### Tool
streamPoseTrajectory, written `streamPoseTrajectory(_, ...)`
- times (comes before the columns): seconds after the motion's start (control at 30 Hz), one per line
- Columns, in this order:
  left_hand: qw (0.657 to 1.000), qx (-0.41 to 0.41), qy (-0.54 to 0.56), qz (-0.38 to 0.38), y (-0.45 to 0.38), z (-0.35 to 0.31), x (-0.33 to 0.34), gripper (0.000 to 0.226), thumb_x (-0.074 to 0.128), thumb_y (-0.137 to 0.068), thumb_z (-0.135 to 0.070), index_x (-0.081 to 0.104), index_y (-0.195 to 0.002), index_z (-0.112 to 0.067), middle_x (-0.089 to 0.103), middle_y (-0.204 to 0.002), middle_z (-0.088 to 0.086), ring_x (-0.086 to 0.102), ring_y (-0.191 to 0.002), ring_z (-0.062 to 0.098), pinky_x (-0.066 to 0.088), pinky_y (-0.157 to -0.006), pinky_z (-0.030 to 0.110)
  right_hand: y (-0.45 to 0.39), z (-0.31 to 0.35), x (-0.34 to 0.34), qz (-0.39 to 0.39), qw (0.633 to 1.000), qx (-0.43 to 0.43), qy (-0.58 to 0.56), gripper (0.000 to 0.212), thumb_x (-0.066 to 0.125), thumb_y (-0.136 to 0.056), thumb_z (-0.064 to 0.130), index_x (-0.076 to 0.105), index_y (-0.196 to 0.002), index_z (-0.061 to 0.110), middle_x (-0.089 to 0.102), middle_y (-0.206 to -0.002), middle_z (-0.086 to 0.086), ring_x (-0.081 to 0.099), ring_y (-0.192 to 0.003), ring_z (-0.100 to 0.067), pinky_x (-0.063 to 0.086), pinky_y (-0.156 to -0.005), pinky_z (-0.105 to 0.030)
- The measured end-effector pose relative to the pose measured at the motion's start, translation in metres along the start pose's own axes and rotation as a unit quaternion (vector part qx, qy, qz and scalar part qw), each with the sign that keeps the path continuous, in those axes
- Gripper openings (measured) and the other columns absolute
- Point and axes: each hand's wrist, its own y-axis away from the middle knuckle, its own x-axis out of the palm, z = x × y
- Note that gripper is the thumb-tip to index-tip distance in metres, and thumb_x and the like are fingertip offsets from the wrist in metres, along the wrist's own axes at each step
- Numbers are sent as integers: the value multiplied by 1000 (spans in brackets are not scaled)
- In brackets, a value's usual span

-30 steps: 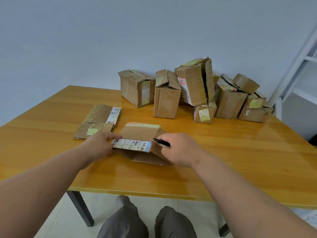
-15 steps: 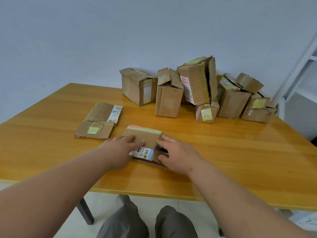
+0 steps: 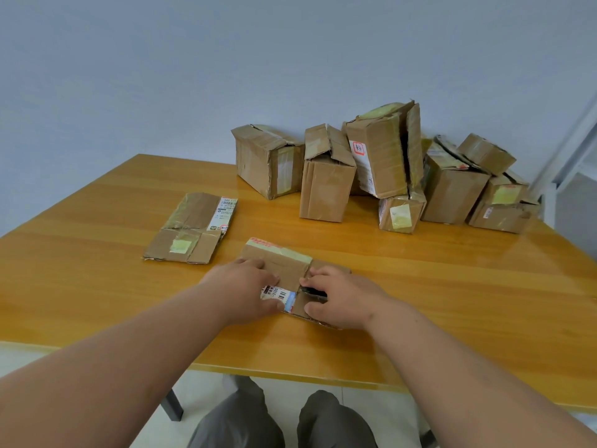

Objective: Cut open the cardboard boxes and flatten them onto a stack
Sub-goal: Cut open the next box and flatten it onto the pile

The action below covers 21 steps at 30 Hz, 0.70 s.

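Left of centre in the frame, the flattened stack [image 3: 193,229] lies on the counter [image 3: 97,286]. At centre, the left hand [image 3: 240,291] presses the collapsing box [image 3: 281,270] with flat fingers, grip wide. The right hand [image 3: 339,300] bears down too, its grip holding the black cutter [image 3: 311,291]. Best, I judge, to press evenly along the creases, blade kept off the fingers. Uncut boxes [image 3: 387,166] wait at upper right.

**Plain room, glossy desk**

A bare, pale blue-grey wall [image 3: 226,76] fills the back. Against it stands a desk [image 3: 452,302] of orange-yellow wood, polished enough to catch soft daylight. A dark leg [image 3: 172,407] shows underneath, over pale floor tiles [image 3: 155,428]. At the right edge rises a white frame [image 3: 571,140].
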Motion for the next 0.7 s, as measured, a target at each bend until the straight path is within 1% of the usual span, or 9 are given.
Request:
streamPoseTrajectory(0.1, 1000, 8, 6, 0, 1, 0, -2, 70, 45, -84, -76, 39, -145, -42, 28, -158, -8, 32, -142, 20, 38, -109, 39, -2, 3, -7, -20, 1000, 5, -13, 55, 60, -86, 49, 48, -138, 38, 46, -137, 11, 50, -120, -18, 47, -92, -36)
streamPoseTrajectory(0.2, 1000, 12, 23, 4, 2, 3, -5, 67, 48, -86, -73, 42, -144, -41, 27, -159, -9, 34, -140, 19, 38, -106, 37, -10, 6, -12, -67, 997, 30, -22, 44, 65, -82, 49, 57, -123, 36, 56, -114, 6, 56, -105, -22, 51, -83, -36)
streamPoseTrajectory(0.27, 999, 15, 37, 8, 2, 5, -7, 64, 51, -86, -70, 45, -143, -41, 26, -159, -11, 36, -139, 18, 40, -105, 36, -13, 5, -11, -85, 994, 64, -41, 53, 65, -80, 55, 53, -129, 39, 52, -119, 3, 56, -106, -22, 50, -81, -34)
streamPoseTrajectory(0.33, 999, 18, 46, 13, 1, 7, -8, 63, 55, -86, -67, 46, -142, -40, 26, -159, -12, 38, -137, 17, 42, -103, 35, -13, 4, -9, -62, 992, 97, -52, 73, 66, -80, 60, 41, -144, 38, 44, -133, 1, 53, -116, -22, 49, -85, -33)
streamPoseTrajectory(0.37, 999, 20, 49, 12, 0, 8, -8, 63, 57, -85, -66, 46, -142, -40, 26, -158, -13, 39, -136, 17, 42, -102, 34, -14, 4, -10, -53, 991, 107, -52, 76, 67, -79, 61, 40, -146, 36, 43, -135, 1, 53, -116, -21, 49, -86, -33)
streamPoseTrajectory(0.47, 998, 38, 56, 0, -2, 11, -7, 64, 63, -83, -63, 48, -140, -38, 31, -154, -15, 41, -133, 14, 42, -97, 30, -18, 10, -16, -36, 990, 133, -35, 72, 73, -74, 59, 49, -136, 28, 44, -130, -1, 55, -99, -19, 49, -77, -32)
streamPoseTrajectory(0.53, 997, 55, 59, -4, -3, 14, -6, 63, 65, -83, -60, 48, -139, -37, 32, -154, -15, 34, -138, 13, 39, -101, 29, -20, 14, -20, -17, 987, 156, -29, 71, 77, -71, 56, 52, -128, 21, 44, -130, -4, 54, -95, -20, 47, -72, -30)
streamPoseTrajectory(0.6, 995, 68, 66, 6, -4, 17, -5, 63, 65, -85, -57, 44, -142, -39, 23, -159, -15, 17, -148, 13, 29, -113, 34, -20, 16, -23, 9, 984, 173, -35, 74, 80, -70, 56, 52, -126, 17, 45, -128, -5, 54, -97, -21, 46, -72, -30)
streamPoseTrajectory(0.7, 995, 77, 63, 16, -7, 21, -4, 63, 62, -88, -55, 38, -144, -44, 15, -161, -17, 7, -150, 13, 21, -119, 39, -18, 14, -27, 23, 981, 184, -54, 64, 78, -72, 57, 53, -115, 16, 55, -113, -3, 57, -95, -21, 46, -68, -29)
